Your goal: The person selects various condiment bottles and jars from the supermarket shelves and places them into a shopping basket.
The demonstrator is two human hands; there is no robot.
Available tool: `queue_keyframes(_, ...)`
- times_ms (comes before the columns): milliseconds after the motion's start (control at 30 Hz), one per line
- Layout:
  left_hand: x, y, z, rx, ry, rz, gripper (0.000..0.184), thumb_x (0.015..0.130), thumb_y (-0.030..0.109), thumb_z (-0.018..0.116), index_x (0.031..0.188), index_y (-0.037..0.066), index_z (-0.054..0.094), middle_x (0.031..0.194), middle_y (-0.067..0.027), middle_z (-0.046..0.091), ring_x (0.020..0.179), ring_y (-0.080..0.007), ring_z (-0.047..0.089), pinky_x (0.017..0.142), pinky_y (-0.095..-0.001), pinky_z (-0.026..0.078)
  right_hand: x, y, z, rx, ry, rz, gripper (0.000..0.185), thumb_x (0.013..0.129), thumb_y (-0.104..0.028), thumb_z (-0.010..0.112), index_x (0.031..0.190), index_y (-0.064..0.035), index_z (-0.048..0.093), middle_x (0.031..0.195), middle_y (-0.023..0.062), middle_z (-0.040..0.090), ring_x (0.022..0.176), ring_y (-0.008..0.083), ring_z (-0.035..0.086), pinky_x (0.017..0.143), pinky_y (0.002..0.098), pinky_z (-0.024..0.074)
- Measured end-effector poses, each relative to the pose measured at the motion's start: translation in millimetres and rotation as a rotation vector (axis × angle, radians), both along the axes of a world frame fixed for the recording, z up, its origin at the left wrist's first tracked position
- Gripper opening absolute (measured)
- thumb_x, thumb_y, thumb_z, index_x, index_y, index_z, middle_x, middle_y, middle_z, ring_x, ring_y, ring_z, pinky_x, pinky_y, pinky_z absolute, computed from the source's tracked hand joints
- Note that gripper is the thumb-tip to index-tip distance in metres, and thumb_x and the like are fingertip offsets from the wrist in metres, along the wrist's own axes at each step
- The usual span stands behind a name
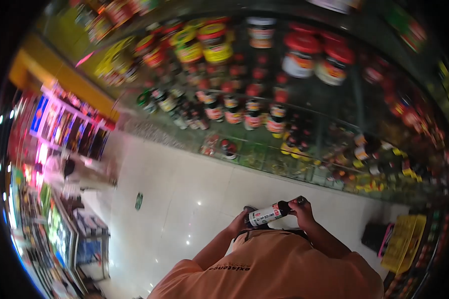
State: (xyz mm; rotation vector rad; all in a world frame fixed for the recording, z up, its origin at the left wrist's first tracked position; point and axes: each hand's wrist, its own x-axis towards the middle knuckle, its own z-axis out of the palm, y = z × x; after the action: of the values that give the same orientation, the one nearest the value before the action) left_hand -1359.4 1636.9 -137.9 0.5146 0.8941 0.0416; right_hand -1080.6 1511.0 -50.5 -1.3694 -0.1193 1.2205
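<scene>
A dark bottle with a white label [265, 215], looking like a soy sauce bottle, lies almost level in front of my waist, its neck towards the right. My left hand [240, 224] is closed round its base end. At the neck and cap, my right hand [304, 212] grips with bent fingers. Small print on the label is too blurred to read.
Glass shelves [314, 112] ahead carry rows of sauce bottles [233, 110] and red-lidded jars [300, 54]. A yellow basket [403, 244] stands at the right. To the left are a lit display stand [67, 124], a person [67, 169] and a counter [65, 231]. A green marker [139, 201] is on the pale tiled floor [174, 199].
</scene>
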Motion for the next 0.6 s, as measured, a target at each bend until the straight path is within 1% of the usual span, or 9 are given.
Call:
queue_keyframes(33,22,-6,5,-0.126,-0.084,-0.029,0.061,0.102,0.057,0.04,0.14,0.01,0.045,0.12,-0.0135,0.064,0.099,-0.0249,0.066,0.086,-0.0404,0.054,13,-18,4,0.047,-0.008,-0.048,0.017,0.088,-0.012,0.072,0.097,-0.0024,0.06,0.093,0.0099,0.066,0.085,0.0214,0.068,0.071,0.0368,0.0618)
queue_keyframes(67,42,-15,6,-0.121,-0.084,-0.084,0.061,0.102,0.057,0.04,0.14,0.01,0.045,0.12,-0.0135,0.064,0.099,-0.0249,0.066,0.086,-0.0404,0.054,27,-37,5,0.054,-0.012,-0.103,0.017,0.088,-0.012,0.072,0.097,-0.0024,0.06,0.093,0.0099,0.066,0.085,0.0214,0.068,0.071,0.0368,0.0618)
queue_keyframes(133,79,-40,9,0.096,-0.104,-0.208,0.062,0.099,0.058,0.048,0.132,0.005,0.05,0.11,-0.0152,0.064,0.079,-0.0216,0.066,0.075,-0.0367,0.057,54,-82,5,0.084,-0.129,-0.129,0.02,0.089,-0.014,0.072,0.097,-0.0011,0.06,0.092,0.0093,0.065,0.084,0.0206,0.068,0.067,0.0358,0.0619)
queue_keyframes(167,98,-54,16,0.102,-0.108,-0.254,0.062,0.099,0.058,0.048,0.132,0.005,0.05,0.11,-0.0152,0.064,0.079,-0.0216,0.066,0.075,-0.0367,0.057,66,-104,6,0.034,-0.099,-0.187,0.022,0.09,-0.018,0.073,0.097,-0.001,0.06,0.091,0.0092,0.066,0.083,0.0197,0.068,0.063,0.0349,0.0615)
queue_keyframes(233,130,-90,32,0.3,-0.081,-0.305,0.058,0.1,0.056,0.049,0.125,0.004,0.052,0.1,-0.0125,0.064,0.072,-0.0192,0.065,0.068,-0.0327,0.056,78,-159,9,0.071,-0.09,-0.271,0.023,0.091,-0.019,0.073,0.098,-0.0014,0.06,0.092,0.0091,0.066,0.084,0.0191,0.068,0.063,0.0349,0.0613)
queue_keyframes(367,187,-169,31,0.327,-0.115,-0.447,0.056,0.1,0.055,0.05,0.123,0.004,0.053,0.092,-0.0099,0.065,0.07,-0.0174,0.064,0.063,-0.0305,0.054,102,-279,7,0.072,-0.039,-0.405,0.026,0.094,-0.025,0.069,0.1,-0.0019,0.06,0.094,0.0086,0.065,0.087,0.018,0.066,0.065,0.0342,0.0598)
queue_keyframes(433,215,-212,29,0.341,-0.068,-0.54,0.053,0.1,0.053,0.05,0.119,0.004,0.055,0.085,-0.0075,0.065,0.064,-0.0149,0.062,0.058,-0.0278,0.052,112,-341,14,0.081,-0.061,-0.47,0.028,0.096,-0.028,0.067,0.101,-0.0017,0.06,0.094,0.0084,0.064,0.088,0.0178,0.065,0.066,0.0341,0.0591)
queue_keyframes(533,264,-271,21,0.366,-0.121,-0.685,0.05,0.1,0.052,0.05,0.113,0.005,0.058,0.078,-0.0059,0.064,0.06,-0.0129,0.06,0.053,-0.0267,0.049,118,-429,9,0.071,-0.086,-0.572,0.032,0.099,-0.032,0.062,0.103,-0.0012,0.059,0.093,0.0085,0.064,0.087,0.0178,0.064,0.068,0.0344,0.0576)
queue_keyframes(600,302,-313,49,0.42,-0.122,-0.752,0.046,0.102,0.049,0.046,0.109,0.006,0.059,0.076,-0.0049,0.063,0.058,-0.0121,0.058,0.051,-0.027,0.046,123,-478,10,0.098,-0.096,-0.669,0.032,0.099,-0.032,0.062,0.104,-0.0009,0.058,0.093,0.0083,0.063,0.087,0.0181,0.064,0.069,0.035,0.0575)
